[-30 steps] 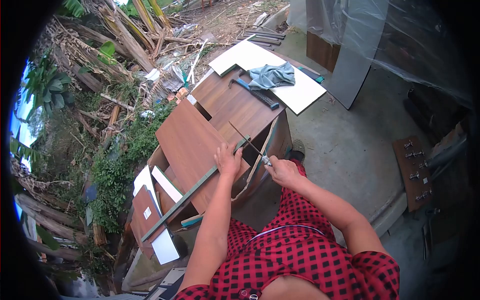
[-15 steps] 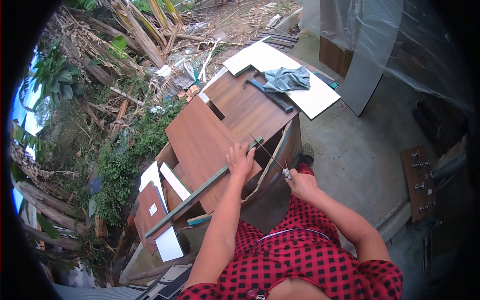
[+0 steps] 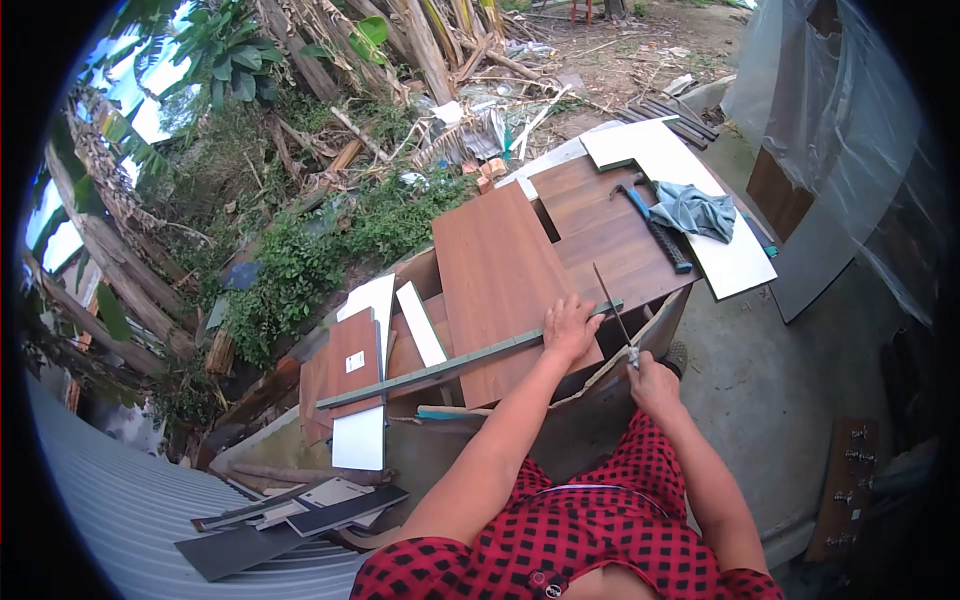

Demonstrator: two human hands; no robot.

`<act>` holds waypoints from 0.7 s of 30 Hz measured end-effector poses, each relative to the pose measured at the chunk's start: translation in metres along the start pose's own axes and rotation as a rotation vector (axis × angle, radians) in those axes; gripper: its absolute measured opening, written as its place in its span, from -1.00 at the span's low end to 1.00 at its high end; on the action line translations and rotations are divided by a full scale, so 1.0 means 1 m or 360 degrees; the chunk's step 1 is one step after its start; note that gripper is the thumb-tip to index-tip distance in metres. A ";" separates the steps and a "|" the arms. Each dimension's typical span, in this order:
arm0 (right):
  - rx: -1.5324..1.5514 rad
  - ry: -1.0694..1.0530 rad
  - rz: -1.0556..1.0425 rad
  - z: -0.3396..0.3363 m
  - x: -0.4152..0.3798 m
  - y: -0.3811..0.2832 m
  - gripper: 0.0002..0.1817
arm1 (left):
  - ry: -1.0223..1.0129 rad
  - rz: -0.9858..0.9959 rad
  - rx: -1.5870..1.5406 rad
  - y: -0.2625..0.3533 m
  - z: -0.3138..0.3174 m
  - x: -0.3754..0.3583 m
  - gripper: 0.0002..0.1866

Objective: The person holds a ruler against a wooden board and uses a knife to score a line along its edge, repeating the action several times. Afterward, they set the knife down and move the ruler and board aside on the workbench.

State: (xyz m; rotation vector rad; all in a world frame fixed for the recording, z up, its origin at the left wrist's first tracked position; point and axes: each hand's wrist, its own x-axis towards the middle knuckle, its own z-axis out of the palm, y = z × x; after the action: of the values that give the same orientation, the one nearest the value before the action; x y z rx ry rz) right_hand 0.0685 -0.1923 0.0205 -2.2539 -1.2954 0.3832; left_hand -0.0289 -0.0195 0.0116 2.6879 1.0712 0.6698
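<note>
My left hand [image 3: 571, 328] presses down on a long narrow strip [image 3: 450, 364] with a dark green edge, its fingers curled over it near the right end. Under the strip lies a brown wood-grain board [image 3: 500, 265]. My right hand [image 3: 654, 384] is closed round the pale handle of a thin, narrow-bladed saw [image 3: 611, 305]. The blade points up and away, crossing close to the strip's right end; whether it touches cannot be made out. Beyond lie a blue-and-black hammer [image 3: 655, 228] and a grey-blue cloth [image 3: 693, 211].
The boards rest on a brown cabinet carcass [image 3: 620, 215] with open gaps. A white panel [image 3: 735, 262] lies at its right. Offcuts [image 3: 330, 508] lie on corrugated metal at lower left. A board with metal fittings [image 3: 845, 490] is at right. Plants grow at left.
The camera view has turned, so the scene sits further right and lower. The saw blade now stands steeper against the strip's end. My left hand stays on the strip.
</note>
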 end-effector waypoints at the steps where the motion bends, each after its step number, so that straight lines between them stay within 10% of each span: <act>1: -0.0014 -0.0048 0.0026 -0.003 -0.017 0.005 -0.73 | -0.0014 -0.0018 -0.0009 0.001 -0.001 0.000 -0.75; 21: -0.0120 -0.0014 0.0030 0.001 -0.024 0.005 -0.72 | -0.0068 -0.0091 -0.0079 -0.005 0.001 0.000 -0.71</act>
State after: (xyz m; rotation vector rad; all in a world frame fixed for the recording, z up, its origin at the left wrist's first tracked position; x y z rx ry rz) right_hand 0.0592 -0.2149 0.0169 -2.3305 -1.3144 0.3570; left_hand -0.0316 -0.0160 0.0093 2.6071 1.1012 0.6179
